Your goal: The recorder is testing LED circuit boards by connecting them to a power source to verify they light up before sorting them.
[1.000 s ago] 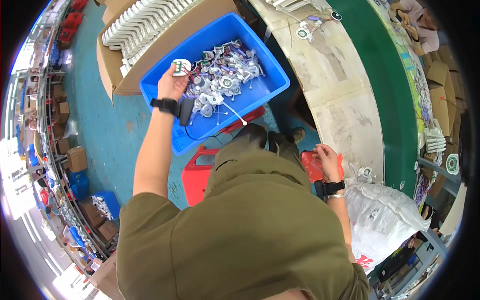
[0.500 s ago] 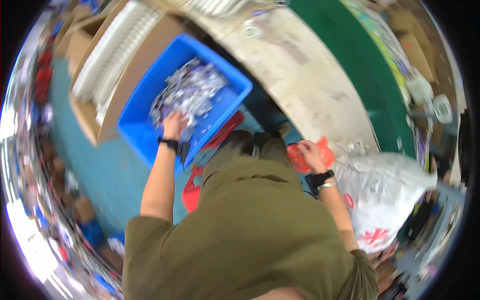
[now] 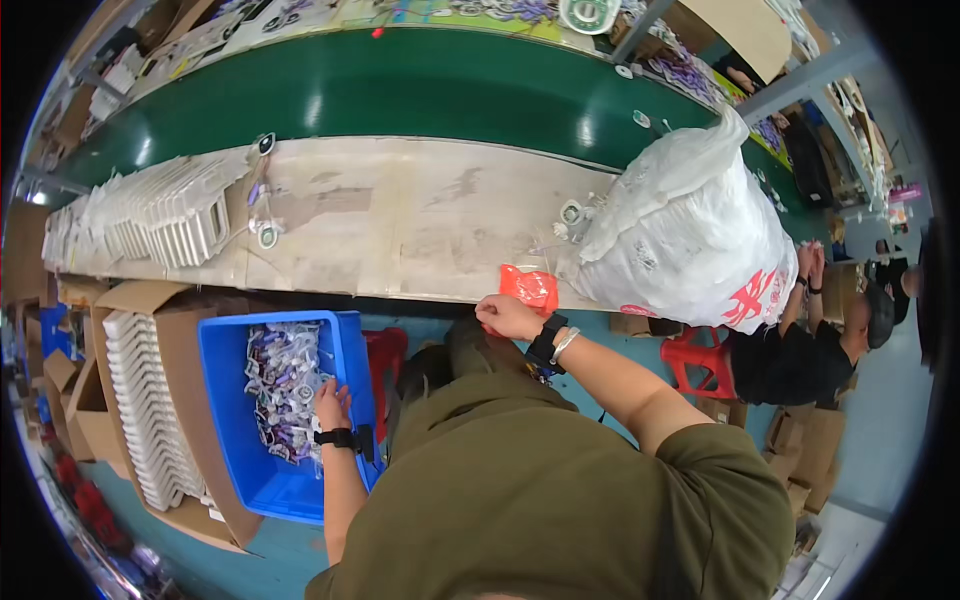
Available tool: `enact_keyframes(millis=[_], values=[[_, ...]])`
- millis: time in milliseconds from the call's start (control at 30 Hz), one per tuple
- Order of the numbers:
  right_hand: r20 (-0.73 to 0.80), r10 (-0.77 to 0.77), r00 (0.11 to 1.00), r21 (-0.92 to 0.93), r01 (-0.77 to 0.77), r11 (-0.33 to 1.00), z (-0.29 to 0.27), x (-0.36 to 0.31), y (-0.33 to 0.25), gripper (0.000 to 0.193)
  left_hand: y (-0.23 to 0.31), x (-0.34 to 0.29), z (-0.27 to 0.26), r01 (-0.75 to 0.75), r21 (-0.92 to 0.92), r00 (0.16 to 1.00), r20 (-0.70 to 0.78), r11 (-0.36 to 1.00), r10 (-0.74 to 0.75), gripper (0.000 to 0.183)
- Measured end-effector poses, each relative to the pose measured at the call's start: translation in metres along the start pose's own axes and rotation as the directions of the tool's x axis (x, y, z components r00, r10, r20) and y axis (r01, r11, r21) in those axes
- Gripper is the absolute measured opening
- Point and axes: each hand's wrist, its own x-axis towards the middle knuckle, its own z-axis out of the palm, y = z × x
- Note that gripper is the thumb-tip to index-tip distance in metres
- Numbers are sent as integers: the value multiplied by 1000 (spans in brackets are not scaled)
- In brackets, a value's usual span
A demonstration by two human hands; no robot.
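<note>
A blue plastic bin point(image 3: 343, 345) stands at the left, below the table's front edge. It holds a heap of small purple, white and clear parts point(image 3: 285, 385). My left hand point(image 3: 332, 405) is inside the bin at the heap's right side, fingers bent but apart; nothing plainly shows in them. My right hand point(image 3: 508, 316) is at the table's front edge, its fingers drawn together beside a red-orange plastic bag point(image 3: 532, 289). What those fingers pinch, if anything, is hidden. To the right a large white plastic sack point(image 3: 680, 235), full and bulging, sits on the table.
Stacked white frames point(image 3: 165, 225) lie on the pale worktable point(image 3: 400, 220), with a green belt point(image 3: 400, 90) behind. A carton of white trays point(image 3: 150, 400) stands left of the bin. At right, a co-worker in black point(image 3: 790, 350) is near a red stool point(image 3: 695, 360).
My view has turned right, toward the table. My left hand stays in the bin, now at the heap's right side. My right hand remains by the red-orange bag.
</note>
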Motion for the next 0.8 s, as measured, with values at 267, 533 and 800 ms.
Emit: enact_keyframes(millis=[267, 533, 800], values=[[-82, -17, 996, 91, 25, 996, -25, 36, 2, 20, -8, 16, 8, -34, 134, 994, -94, 990, 47, 17], [-128, -177, 976, -1, 178, 984, -55, 89, -37, 17, -6, 15, 17, -61, 75, 984, -161, 995, 72, 10], [-58, -184, 981, -187, 170, 967, -62, 61, -44, 16, -20, 41, 14, -110, 188, 994, 6, 976, 111, 14]])
